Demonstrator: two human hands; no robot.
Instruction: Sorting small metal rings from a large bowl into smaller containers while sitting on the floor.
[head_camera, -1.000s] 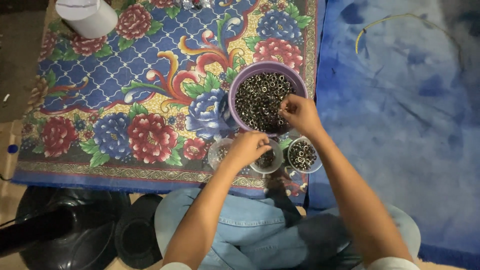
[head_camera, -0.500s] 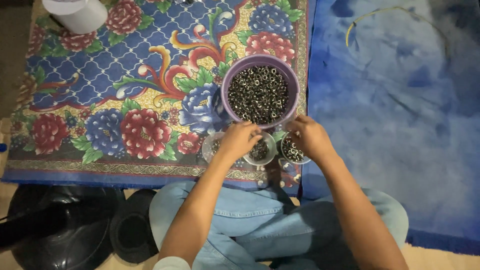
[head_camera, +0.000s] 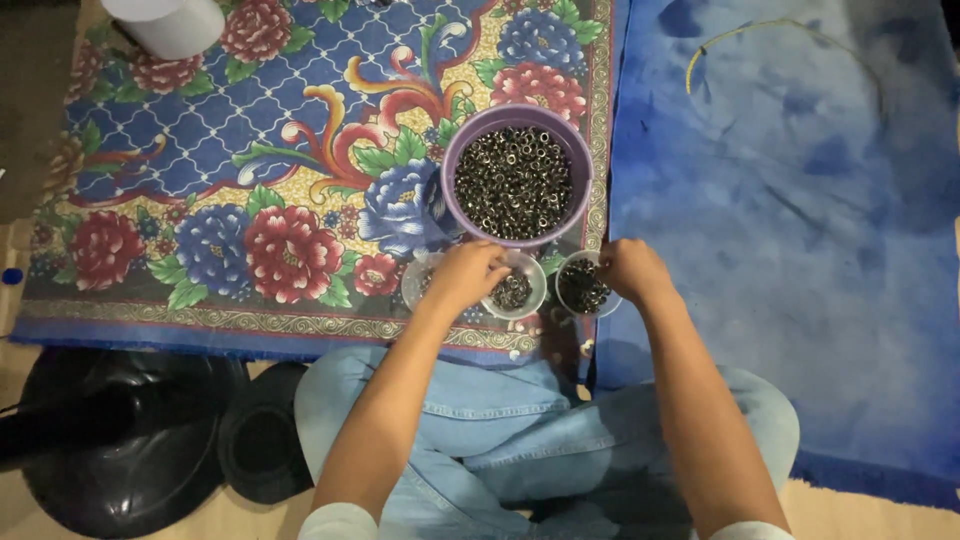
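A purple bowl (head_camera: 458, 150) full of small dark metal rings stands on a floral mat (head_camera: 250, 180). In front of it sit small clear cups: a middle cup (head_camera: 518, 291) and a right cup (head_camera: 582, 287), both holding rings, and a left cup (head_camera: 413, 283) mostly hidden. My left hand (head_camera: 466, 273) hovers with fingers bunched over the left and middle cups. My right hand (head_camera: 633, 270) rests closed at the right cup's rim. Whether either hand pinches rings is hidden.
A white round container (head_camera: 170, 22) stands at the mat's far left corner. A blue cloth (head_camera: 790, 220) with a thin yellow cord (head_camera: 745, 30) lies to the right. A black round object (head_camera: 130, 440) and a dark lid (head_camera: 262, 440) lie beside my crossed legs in jeans.
My right hand has come off the purple bowl and down to the right cup. My left hand has stayed over the small cups.
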